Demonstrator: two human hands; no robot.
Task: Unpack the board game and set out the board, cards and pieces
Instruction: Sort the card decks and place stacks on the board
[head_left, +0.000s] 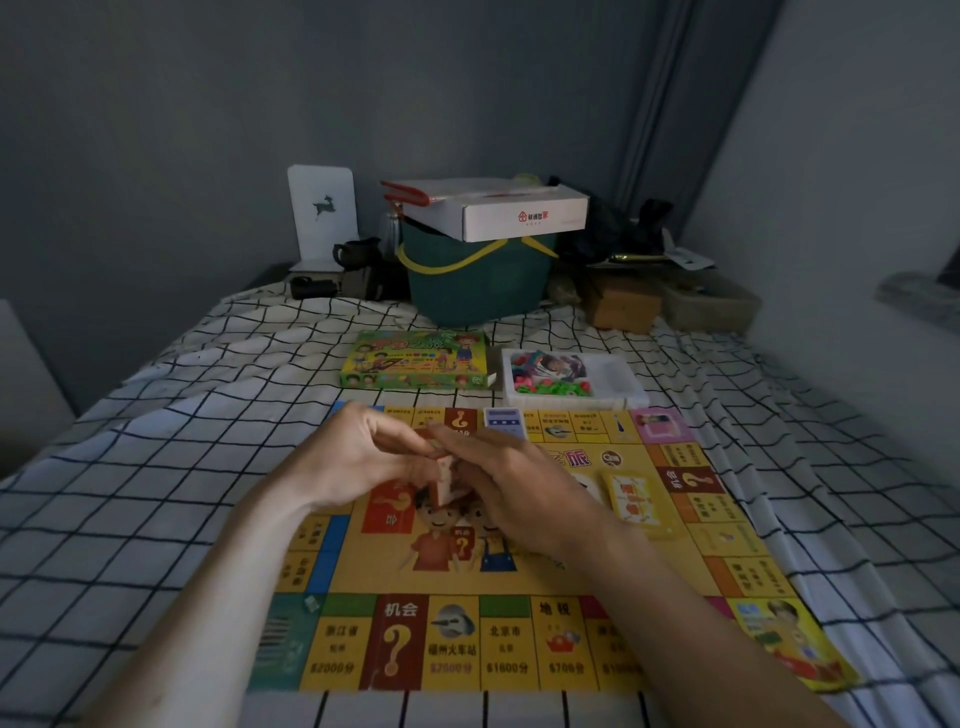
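Above the middle of the unfolded board, the left hand and right hand clasp 1 small stack of cards. The cards are probably light and slippery, so gripping their edges seems safest.

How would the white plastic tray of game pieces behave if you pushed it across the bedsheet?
The white plastic tray looks thin, so probably light and slightly flexible. On the wrinkled sheet it may snag rather than glide. The loose pieces heaped inside could shift or spill.
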